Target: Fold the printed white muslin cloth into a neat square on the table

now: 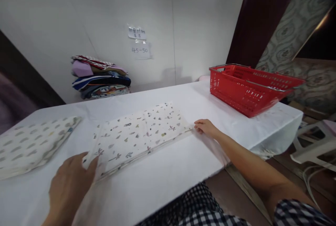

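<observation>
While apparently squaring up a folded plant-print white cloth (139, 133), found it at frame centre, lying between left hand (68, 180), lower left, half open without evident grip at its left end, and right hand (207, 128), curled at its right corner, hold undeterminable. Judged next to require aligning edges.

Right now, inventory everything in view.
Printed cloth: one, white, mid-table
Patterned cloth: one, pale, table's left
Table cover: one, white, centre
Basket: one, red, table's right
Fabric pile: one, multicoloured, by wall
Paper notices: two, white, on wall
Wall: one, white, behind table
Pillar: one, maroon, behind basket
Patterned wall: one, grey, far right
Plastic furniture: one, white, right
Checked clothing: unclear count, black/white, bottom
Left hand: one, printed cloth's left
Right hand: one, printed cloth's right
</observation>
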Available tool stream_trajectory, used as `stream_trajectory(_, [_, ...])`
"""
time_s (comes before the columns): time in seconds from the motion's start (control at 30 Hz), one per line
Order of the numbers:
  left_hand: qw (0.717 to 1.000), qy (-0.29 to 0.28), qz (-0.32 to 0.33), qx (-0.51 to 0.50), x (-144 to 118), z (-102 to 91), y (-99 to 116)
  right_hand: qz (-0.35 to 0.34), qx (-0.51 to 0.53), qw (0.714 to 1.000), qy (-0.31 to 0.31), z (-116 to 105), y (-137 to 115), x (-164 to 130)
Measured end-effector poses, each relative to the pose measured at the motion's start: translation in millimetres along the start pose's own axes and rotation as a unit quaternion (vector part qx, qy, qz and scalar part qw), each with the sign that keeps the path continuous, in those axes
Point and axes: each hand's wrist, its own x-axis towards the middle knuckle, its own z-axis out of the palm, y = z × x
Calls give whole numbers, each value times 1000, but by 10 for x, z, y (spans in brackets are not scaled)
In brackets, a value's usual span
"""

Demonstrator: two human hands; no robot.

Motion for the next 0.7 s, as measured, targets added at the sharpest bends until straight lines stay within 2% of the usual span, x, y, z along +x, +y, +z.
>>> stream_trajectory(0.03, [1000,0,27,-12,11,24,171,26,13,999,-18,7,-25,-1])
stream_trajectory(0.1, [990,-2,127,-62,8,105,594,43,14,998,-40,42,-83,-1])
stream_trajectory(0.13, [977,-19,191,-90,-8,159,832,53,15,997,-54,60,-112,3])
stream_trajectory(0.2, [949,-70,278,-134,-61,288,1327,73,12,994,-82,86,-162,15])
stream_trajectory(0.3, [911,-113,355,-175,-148,507,2018,96,1,989,-116,105,-207,41])
stream_trajectory(0.4, [897,-143,382,-171,-191,721,2539,108,-13,985,-131,124,-218,71])
stream_trajectory(0.47, [900,-164,378,-144,-193,838,2762,105,-18,985,-132,136,-208,91])
stream_trajectory(0.53, [908,-178,359,-121,-182,926,2888,95,-18,987,-126,138,-185,104])
stream_trajectory(0.7, [925,-196,287,-152,-132,1018,2943,83,-7,990,-115,97,-105,101])
